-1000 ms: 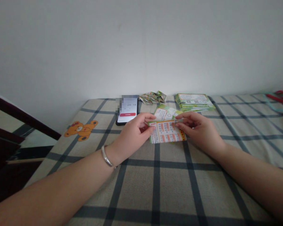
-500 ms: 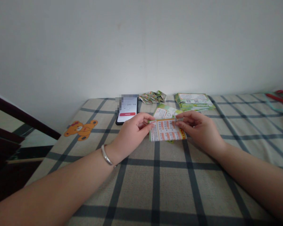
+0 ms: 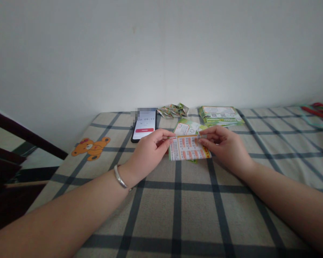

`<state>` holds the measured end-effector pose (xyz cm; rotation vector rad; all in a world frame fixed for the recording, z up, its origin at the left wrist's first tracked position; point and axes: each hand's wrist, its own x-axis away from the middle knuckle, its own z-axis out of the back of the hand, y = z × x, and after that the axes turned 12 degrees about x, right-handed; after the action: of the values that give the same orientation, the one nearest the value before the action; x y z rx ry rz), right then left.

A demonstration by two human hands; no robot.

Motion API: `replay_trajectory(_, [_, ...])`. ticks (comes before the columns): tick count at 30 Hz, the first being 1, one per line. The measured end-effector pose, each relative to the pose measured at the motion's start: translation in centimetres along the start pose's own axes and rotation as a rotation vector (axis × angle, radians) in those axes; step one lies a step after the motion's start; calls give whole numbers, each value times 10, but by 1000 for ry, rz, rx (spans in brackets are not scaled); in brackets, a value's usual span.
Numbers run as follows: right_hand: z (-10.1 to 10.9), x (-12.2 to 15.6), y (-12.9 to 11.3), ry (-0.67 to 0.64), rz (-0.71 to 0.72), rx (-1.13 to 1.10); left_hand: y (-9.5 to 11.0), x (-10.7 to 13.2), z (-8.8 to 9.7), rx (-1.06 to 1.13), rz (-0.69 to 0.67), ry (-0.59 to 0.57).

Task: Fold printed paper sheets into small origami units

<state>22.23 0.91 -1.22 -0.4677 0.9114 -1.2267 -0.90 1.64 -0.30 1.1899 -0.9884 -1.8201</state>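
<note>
1. My left hand [image 3: 152,148] is pinching the far left corner of a printed leaflet [image 3: 190,148], thumb and fingers closed on the paper.
2. My right hand [image 3: 227,145] is gripping the far right corner likewise, so the leaflet is spanning the space between my hands, over the checked tablecloth [image 3: 161,218].
3. A green-and-white sheet [image 3: 184,127] is lying just behind it, partly covered.
4. I am apparently midway through handling the leaflet: both ends are being held, and releasing it is still remaining. Whether any folding is finished, I cannot tell.
5. Sachets [image 3: 173,111] are lying beside the phone [image 3: 144,125], and a green box [image 3: 219,113] is resting farther right, both untouched.
</note>
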Motion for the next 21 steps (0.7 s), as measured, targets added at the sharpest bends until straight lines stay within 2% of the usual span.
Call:
replay_trajectory(9, [1, 0, 1, -22, -8, 26, -3, 0, 0, -45, -13, 7])
replay_trajectory(14, [1, 0, -2, -49, -32, 33, -3, -1, 3, -187, -58, 5])
replay_trajectory(19, [2, -2, 0, -55, 10, 228, -1, -3, 5, -369, -79, -48])
replay_trajectory(21, [4, -4, 1, -50, 45, 332, -1, -4, 5, -471, -134, -70])
